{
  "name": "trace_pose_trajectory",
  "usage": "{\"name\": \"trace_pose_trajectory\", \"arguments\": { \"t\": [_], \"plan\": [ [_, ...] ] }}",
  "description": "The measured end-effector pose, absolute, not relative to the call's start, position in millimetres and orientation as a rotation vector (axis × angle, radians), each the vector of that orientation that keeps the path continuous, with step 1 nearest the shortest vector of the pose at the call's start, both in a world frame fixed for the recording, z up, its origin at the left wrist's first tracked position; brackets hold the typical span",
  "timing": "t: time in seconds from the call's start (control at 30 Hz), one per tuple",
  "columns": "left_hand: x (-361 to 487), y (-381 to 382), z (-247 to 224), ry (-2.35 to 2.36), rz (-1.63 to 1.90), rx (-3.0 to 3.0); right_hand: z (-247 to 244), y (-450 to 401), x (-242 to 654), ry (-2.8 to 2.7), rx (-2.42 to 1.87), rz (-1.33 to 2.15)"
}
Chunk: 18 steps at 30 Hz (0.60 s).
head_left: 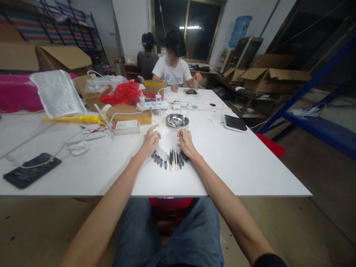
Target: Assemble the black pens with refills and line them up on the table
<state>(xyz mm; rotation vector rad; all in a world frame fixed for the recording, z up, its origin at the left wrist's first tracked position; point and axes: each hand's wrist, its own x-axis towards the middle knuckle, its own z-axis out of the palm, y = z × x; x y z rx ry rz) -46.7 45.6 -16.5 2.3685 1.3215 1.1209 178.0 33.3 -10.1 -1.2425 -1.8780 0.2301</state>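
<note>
My left hand (151,141) rests over the white table (228,163), its fingers loosely bent and apart, with nothing visible in them. Opposite it, my right hand (187,141) is closed in a pinch; a tiny dark spot shows at the fingertips, too small to name. Between and below both hands, pen parts lie in a fan. Clear pen barrels with dark ends (160,158) are on the left, beside my left hand. Black pen refills with yellow ends (172,157) lie in the middle. Dark pen pieces (181,158) on the right are partly covered by my right hand.
A shiny metal bowl (177,120) stands just beyond my hands. To the left are a small white box (126,127), cables, a power strip (86,138) and a black phone (32,170). A black-topped scale (235,123) sits right. Across the table, a person (175,72) works.
</note>
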Motion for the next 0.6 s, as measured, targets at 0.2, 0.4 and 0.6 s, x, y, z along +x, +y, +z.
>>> {"name": "trace_pose_trajectory", "arguments": {
  "t": [0.2, 0.4, 0.6],
  "plan": [
    [-46, 41, -10, 1.249, 1.18, 2.412, 1, 27, 176, -1.736, -1.159, 0.176],
    [-45, 41, -10, 1.229, 1.231, 2.4, 4, 25, 177, -1.623, -1.174, 0.147],
    [-45, 43, -9, 1.182, 1.2, 2.428, -1, 24, 179, -1.617, -1.162, 0.138]
  ]
}}
